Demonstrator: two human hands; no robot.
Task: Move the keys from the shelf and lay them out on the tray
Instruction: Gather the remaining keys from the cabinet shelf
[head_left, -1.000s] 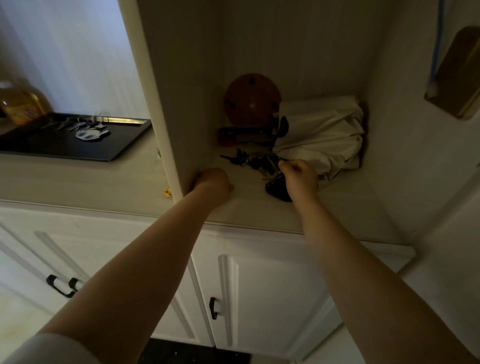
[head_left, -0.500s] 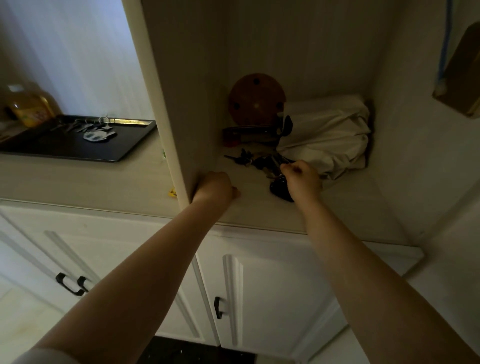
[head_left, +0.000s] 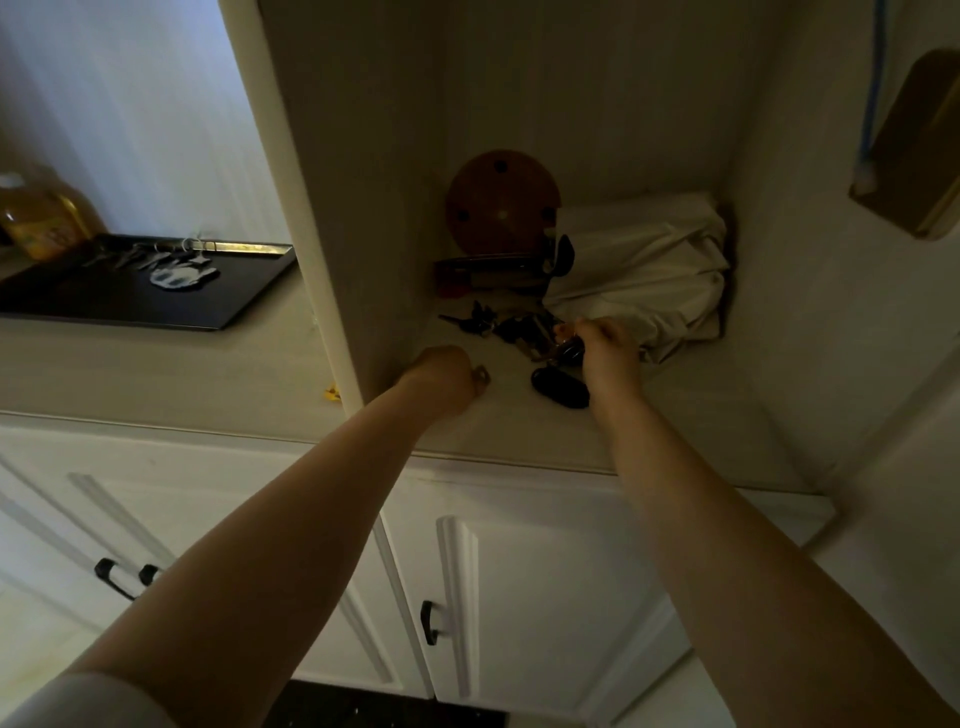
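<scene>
A dark heap of keys (head_left: 511, 328) lies on the shelf (head_left: 675, 415) inside the cupboard niche. My right hand (head_left: 605, 353) is closed on part of that key bunch, and a black key fob (head_left: 560, 387) rests just below the hand. My left hand (head_left: 444, 382) is curled into a fist on the shelf beside the niche's left wall, holding nothing I can see. On the counter to the left sits a black tray (head_left: 223, 306) with one set of keys (head_left: 166, 262) laid on it.
A round brown wooden disc (head_left: 501, 202) leans against the niche's back wall above a dark flat box (head_left: 488, 273). A crumpled white cloth bag (head_left: 644, 270) fills the back right. A yellow bottle (head_left: 36, 218) stands behind the tray. White cabinet doors (head_left: 519, 597) are below.
My right hand has closed tighter on the key bunch and drawn it slightly toward me, exposing the black fob. The left hand has stayed put.
</scene>
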